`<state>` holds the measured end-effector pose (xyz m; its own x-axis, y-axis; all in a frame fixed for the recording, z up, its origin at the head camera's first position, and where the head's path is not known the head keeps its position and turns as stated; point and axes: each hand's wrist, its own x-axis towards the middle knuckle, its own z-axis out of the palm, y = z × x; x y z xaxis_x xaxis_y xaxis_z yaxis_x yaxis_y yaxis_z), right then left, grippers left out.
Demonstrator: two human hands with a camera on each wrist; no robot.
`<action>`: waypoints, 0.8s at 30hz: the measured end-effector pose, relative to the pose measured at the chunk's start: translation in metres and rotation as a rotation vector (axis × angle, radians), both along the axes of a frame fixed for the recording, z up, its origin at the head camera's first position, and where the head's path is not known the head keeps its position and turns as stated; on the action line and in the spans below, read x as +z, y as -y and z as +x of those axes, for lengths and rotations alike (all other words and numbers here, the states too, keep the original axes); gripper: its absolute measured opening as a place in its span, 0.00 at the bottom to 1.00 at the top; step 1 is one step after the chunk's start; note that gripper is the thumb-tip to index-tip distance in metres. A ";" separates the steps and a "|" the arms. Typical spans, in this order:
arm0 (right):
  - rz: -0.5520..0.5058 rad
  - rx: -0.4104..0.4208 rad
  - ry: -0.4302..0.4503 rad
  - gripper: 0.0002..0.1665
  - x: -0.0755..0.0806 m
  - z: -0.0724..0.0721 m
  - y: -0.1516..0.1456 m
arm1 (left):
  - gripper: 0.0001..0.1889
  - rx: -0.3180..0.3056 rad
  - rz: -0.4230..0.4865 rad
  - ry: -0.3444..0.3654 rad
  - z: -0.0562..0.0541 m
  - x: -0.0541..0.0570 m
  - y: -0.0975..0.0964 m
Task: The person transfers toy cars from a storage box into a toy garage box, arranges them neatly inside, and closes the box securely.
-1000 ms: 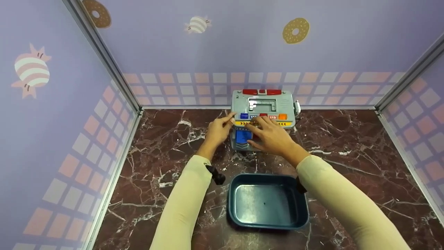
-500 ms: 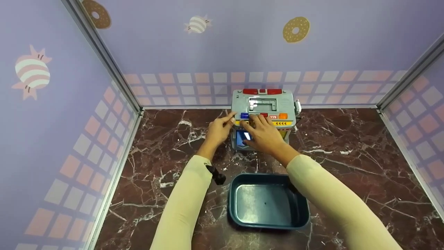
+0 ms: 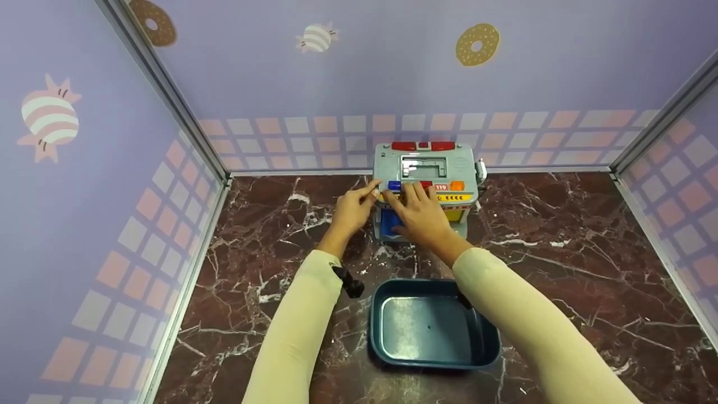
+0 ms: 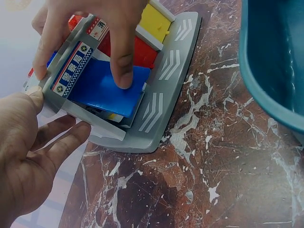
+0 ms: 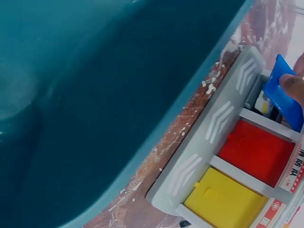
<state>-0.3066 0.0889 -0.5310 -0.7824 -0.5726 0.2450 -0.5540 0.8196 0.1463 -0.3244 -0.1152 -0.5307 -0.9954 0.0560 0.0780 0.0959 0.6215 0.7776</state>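
A grey toy garage (image 3: 387, 163) stands against the back wall, with blue, red and yellow doors along its front. My left hand (image 3: 350, 212) grips its left front roof corner, with other fingers against the side wall in the left wrist view. Fingers of my right hand (image 3: 423, 219) lie across the roof's front edge. Its thumb presses on the blue door (image 4: 102, 88), which is tilted outward from its bay. Behind that door a white and yellow item (image 5: 263, 103) shows partly. The red door (image 5: 256, 152) and yellow door (image 5: 225, 202) are down.
A dark teal bin (image 3: 377, 336) sits on the marbled table just in front of the garage, below my right forearm. Purple patterned panels (image 3: 252, 67) enclose the back and both sides. A white part (image 3: 481, 171) sticks out from the garage's right side.
My right hand has shifted left along the garage front, uncovering the yellow door side, and its thumb stays at the blue door. My left hand has kept its place.
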 end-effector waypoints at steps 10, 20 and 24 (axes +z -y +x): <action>0.019 -0.024 -0.084 0.59 -0.016 -0.010 0.008 | 0.21 -0.008 0.005 -0.032 0.000 -0.001 0.001; 0.088 -0.031 -0.362 0.45 -0.032 -0.016 0.010 | 0.20 -0.004 -0.004 -0.051 0.001 0.000 -0.001; 0.082 -0.026 -0.433 0.33 -0.037 -0.019 0.013 | 0.20 0.003 -0.001 -0.051 0.000 -0.002 0.000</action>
